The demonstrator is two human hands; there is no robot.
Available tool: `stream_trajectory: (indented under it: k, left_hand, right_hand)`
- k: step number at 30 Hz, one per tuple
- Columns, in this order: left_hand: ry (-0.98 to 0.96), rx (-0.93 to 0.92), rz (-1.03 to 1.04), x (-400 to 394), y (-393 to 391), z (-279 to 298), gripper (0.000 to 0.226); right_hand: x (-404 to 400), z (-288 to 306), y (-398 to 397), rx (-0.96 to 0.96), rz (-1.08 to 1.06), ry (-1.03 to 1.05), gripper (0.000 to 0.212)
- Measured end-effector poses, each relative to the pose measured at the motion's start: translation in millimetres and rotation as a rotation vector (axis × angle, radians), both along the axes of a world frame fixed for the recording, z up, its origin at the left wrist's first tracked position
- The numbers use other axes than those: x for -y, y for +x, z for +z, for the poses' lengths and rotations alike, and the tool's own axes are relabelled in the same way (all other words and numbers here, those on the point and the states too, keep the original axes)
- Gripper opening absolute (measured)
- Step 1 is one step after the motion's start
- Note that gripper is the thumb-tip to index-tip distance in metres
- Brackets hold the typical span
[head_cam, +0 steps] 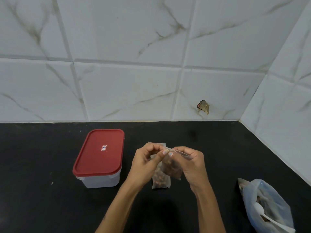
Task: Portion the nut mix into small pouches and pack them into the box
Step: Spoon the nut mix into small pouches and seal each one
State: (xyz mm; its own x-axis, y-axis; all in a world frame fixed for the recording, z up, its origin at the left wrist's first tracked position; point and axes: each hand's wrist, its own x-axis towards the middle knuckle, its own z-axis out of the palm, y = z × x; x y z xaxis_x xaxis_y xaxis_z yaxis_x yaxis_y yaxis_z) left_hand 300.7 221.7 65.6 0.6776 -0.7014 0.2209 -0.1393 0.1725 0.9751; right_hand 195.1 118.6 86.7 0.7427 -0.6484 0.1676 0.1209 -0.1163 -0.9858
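My left hand (pixel 148 161) and my right hand (pixel 190 163) pinch the top edge of a small clear pouch (pixel 173 169) holding nut mix, raised above the black counter. Beneath it on the counter lies another small pouch (pixel 160 181) with nuts inside, partly hidden by my hands. The box (pixel 99 160), clear plastic with a red lid shut on it, stands to the left of my hands. At the lower right lies the large plastic bag of nut mix (pixel 267 206) with a white plastic spoon (pixel 262 212) inside.
The black counter (pixel 42 199) meets a white marble-tiled wall at the back and on the right. A small torn scrap (pixel 203 106) sticks to the wall above the counter.
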Motion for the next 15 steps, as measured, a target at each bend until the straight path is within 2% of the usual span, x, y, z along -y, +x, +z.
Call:
stream_trajectory:
  k: [3, 4, 7, 10, 15]
  left_hand:
    - [0.026, 0.087, 0.049, 0.9, 1.6, -1.9, 0.006]
    - [0.019, 0.075, 0.067, 1.6, 1.4, -2.7, 0.006]
    - [-0.009, 0.027, 0.103, 3.4, -0.5, -2.8, 0.006]
    - [-0.055, -0.058, 0.099, 3.8, -1.4, -2.8, 0.010]
    - [-0.096, -0.142, 0.075, 3.3, 2.2, -2.8, 0.012]
  right_hand:
    - [0.0, -1.0, 4.3, -0.032, 0.015, -0.041, 0.004]
    - [-0.9, -0.4, 5.9, -0.025, 0.009, -0.038, 0.001]
    - [-3.1, -0.7, 7.2, 0.010, -0.002, -0.005, 0.013]
    - [1.2, -3.9, 5.6, 0.017, -0.009, 0.031, 0.003]
    - [9.7, -5.1, 4.0, 0.023, 0.036, 0.011, 0.008]
